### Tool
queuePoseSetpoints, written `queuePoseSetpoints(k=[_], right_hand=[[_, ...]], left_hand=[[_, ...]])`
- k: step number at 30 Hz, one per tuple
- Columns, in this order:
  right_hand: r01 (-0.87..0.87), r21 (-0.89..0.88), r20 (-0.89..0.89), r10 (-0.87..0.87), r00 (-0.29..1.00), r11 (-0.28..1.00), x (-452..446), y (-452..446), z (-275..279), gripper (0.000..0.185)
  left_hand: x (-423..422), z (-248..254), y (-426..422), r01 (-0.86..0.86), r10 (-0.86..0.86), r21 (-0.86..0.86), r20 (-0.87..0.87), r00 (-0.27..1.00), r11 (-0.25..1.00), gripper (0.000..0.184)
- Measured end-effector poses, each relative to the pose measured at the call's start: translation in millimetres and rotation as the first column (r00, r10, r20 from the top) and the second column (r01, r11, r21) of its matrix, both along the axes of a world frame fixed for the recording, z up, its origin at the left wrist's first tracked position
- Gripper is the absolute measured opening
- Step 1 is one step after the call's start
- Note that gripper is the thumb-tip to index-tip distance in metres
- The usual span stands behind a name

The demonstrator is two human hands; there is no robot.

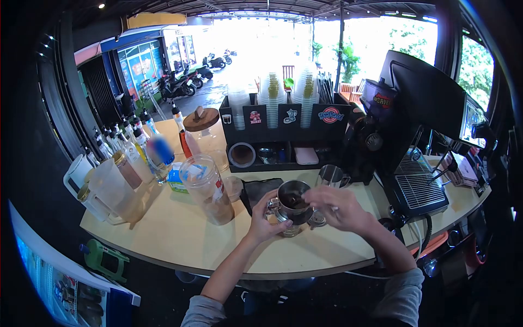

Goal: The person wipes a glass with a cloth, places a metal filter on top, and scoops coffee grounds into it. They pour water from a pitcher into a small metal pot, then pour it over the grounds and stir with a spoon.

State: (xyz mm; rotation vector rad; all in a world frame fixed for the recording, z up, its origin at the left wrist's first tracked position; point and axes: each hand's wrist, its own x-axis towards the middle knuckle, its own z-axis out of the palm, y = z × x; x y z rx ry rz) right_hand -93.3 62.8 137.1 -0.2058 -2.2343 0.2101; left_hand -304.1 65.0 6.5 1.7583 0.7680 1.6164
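Note:
My left hand (265, 220) is wrapped around the side of a shiny metal cup (296, 213) with a small handle and a dark inside. Under the cup, the lower part of a clear glass (291, 231) shows on the counter. Bent over the cup's right rim is my right hand (339, 210), its fingers drawn together; whatever they may hold is hidden. Behind that hand stands another metal cup (331, 174) with a handle. A small round metal piece (317, 219) lies partly covered beside the glass.
To the left stand a tall clear jar (210, 191), a plastic pitcher (111, 188) and several syrup bottles (128, 150). A black organizer (283, 121) with stacked plastic cups (272, 92) lines the back. At right is an espresso machine (417, 188). A dark cloth (256, 191) lies near the cup.

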Motion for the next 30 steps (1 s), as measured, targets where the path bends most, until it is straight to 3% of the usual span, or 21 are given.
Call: queuePoseSetpoints(k=[3, 6, 12, 15, 18, 25, 28, 30], right_hand=[[0.040, 0.127, 0.050, -0.047, 0.998, 0.991, 2.5, -8.1, 5.5, 0.018], [0.111, -0.009, 0.028, -0.110, 0.993, 0.994, -0.8, -2.2, 0.4, 0.018], [0.080, 0.139, 0.013, -0.083, 0.996, 0.987, 2.6, -0.2, -3.2, 0.017], [0.026, 0.099, -0.075, -0.019, 0.997, 0.995, -3.7, -0.8, -5.6, 0.016], [0.099, 0.129, -0.017, -0.098, 0.995, 0.987, 0.2, -6.3, -2.5, 0.015], [0.036, 0.109, -0.032, -0.033, 0.999, 0.993, -5.4, -6.8, -5.5, 0.015], [0.141, 0.096, -0.037, -0.138, 0.990, 0.985, -5.6, -0.9, -11.4, 0.016], [0.004, 0.143, -0.072, 0.006, 0.997, 0.990, -6.6, -1.3, -15.5, 0.018]], left_hand=[[0.0, -0.1, 1.4, -0.021, 0.021, 0.046, -0.006, 1.000, 0.999, 0.074], [1.0, 0.4, -1.3, -0.005, 0.005, 0.014, 0.019, 1.000, 1.000, 0.073], [1.7, 2.4, -2.4, -0.004, 0.004, 0.029, 0.017, 1.000, 1.000, 0.074], [1.1, 1.1, -1.0, 0.003, -0.003, 0.017, 0.014, 1.000, 1.000, 0.074], [1.1, -0.1, -1.0, -0.010, 0.010, 0.033, 0.014, 1.000, 0.999, 0.074], [0.5, -0.1, 0.3, -0.024, 0.025, 0.078, -0.013, 1.000, 0.997, 0.075], [1.7, 1.8, -1.4, 0.022, -0.022, 0.016, 0.035, 0.999, 1.000, 0.075], [0.8, 0.0, 1.1, -0.002, 0.002, 0.045, 0.004, 1.000, 0.999, 0.075]])
